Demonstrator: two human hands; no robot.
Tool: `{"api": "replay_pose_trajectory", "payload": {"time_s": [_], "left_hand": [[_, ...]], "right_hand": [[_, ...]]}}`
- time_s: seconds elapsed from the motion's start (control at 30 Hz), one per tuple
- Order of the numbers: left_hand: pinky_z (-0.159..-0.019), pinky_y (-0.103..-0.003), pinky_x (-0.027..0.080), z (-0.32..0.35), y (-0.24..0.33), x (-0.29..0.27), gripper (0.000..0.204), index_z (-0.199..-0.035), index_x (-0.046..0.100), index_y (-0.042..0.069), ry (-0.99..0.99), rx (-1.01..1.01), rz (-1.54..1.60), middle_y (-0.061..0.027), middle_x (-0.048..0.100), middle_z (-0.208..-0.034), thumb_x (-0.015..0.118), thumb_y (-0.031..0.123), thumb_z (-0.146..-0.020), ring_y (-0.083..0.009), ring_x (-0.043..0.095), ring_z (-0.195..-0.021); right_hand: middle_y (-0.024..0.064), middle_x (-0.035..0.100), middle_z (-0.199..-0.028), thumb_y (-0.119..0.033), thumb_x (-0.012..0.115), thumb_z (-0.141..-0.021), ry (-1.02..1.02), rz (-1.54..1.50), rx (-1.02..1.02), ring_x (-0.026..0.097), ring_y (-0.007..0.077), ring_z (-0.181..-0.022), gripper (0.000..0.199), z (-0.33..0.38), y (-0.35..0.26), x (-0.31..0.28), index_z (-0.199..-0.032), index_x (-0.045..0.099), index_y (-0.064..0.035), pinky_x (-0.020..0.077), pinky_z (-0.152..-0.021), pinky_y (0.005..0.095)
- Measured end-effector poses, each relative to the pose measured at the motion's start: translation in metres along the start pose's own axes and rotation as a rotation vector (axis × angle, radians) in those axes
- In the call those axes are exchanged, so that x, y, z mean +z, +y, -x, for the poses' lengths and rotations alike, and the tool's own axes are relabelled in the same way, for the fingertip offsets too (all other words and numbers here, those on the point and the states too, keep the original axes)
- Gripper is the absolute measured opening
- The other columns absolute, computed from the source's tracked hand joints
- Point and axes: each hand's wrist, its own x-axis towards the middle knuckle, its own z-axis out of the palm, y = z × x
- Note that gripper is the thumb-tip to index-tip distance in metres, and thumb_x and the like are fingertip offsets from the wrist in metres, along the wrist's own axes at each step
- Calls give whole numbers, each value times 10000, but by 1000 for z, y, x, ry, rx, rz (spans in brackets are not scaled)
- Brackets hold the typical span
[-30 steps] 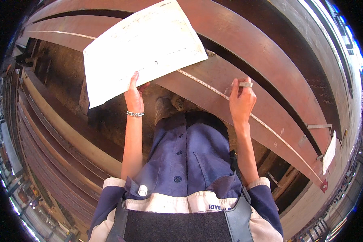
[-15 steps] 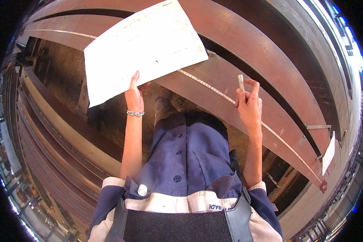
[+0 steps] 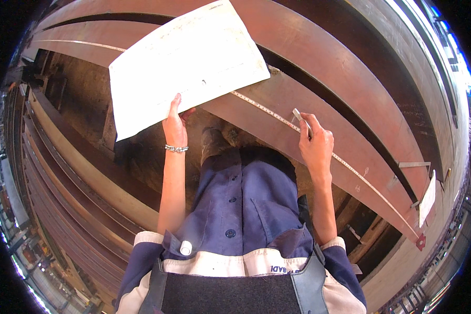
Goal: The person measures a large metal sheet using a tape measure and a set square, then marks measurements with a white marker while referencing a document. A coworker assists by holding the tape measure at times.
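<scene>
My left hand (image 3: 175, 125) pinches the lower edge of a large white paper sheet (image 3: 186, 63), thumb on top. The sheet is tilted and hides part of the steel beam (image 3: 282, 89) beneath it. In my right hand (image 3: 317, 146) is a short white chalk stick (image 3: 298, 113), gripped between thumb and fingers and leaning to the upper left. Its tip is over the beam by the tape; whether it touches the steel I cannot tell. A stretched tape measure (image 3: 267, 110) runs along the beam, passing under the paper and behind my right hand.
A red clip-like piece (image 3: 421, 242) sits at the tape's right end. Near it are a metal square (image 3: 414, 165) and a white card (image 3: 427, 200). More long steel beams (image 3: 345, 63) lie beyond, and stacked ones (image 3: 73, 193) at left. Dark gaps open beside the beam.
My right hand has turned and shifted slightly left, bringing the chalk from nearly upright to a leftward slant near the tape. My left hand and the paper have barely moved.
</scene>
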Motion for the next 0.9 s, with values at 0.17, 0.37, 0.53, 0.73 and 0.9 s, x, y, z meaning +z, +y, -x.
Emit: {"api": "replay_pose_trajectory", "payload": {"time_s": [0.17, 0.37, 0.53, 0.73, 0.9], "left_hand": [[-685, -316, 579, 0, -1, -1, 329, -1126, 607, -11, 4, 4, -6, -107, 575, -1179, 619, 218, -889, -168, 573, -1038], [-680, -320, 578, 2, 4, 1, 318, -1127, 606, -2, 6, -27, -22, -100, 584, -1162, 616, 212, -891, -167, 576, -1027], [-683, -324, 578, 0, -2, -3, 318, -1134, 604, -2, 15, 22, -6, -90, 588, -1137, 612, 206, -894, -166, 582, -1003], [-672, -321, 579, -3, -4, -3, 294, -1102, 611, -3, 5, -18, -21, -83, 592, -1118, 615, 201, -891, -163, 599, -958], [-659, -310, 573, -4, -1, -4, 295, -1094, 605, 12, -4, -45, 0, -74, 596, -1098, 633, 213, -879, -157, 611, -927]], "right_hand": [[183, 632, -682, -217, 550, -904, -13, 99, -35, 631, 381, -716, 168, 2, 0, -9, -1019, 636, -129, 484, -647, 459], [192, 622, -686, -195, 557, -901, 4, -47, -43, 623, 370, -655, 154, -4, -5, -14, -1007, 637, -116, 470, -602, 420], [202, 608, -673, -161, 557, -897, -118, -175, -10, 613, 367, -613, 156, 20, -15, -31, -1024, 617, -92, 458, -583, 412], [177, 636, -731, -142, 514, -913, -236, -77, -58, 620, 382, -686, 176, 50, -20, -9, -1076, 559, -93, 470, -609, 474], [178, 639, -741, -145, 499, -920, -166, -18, -51, 623, 383, -688, 176, 52, -16, 11, -1078, 551, -89, 472, -599, 481]]}}
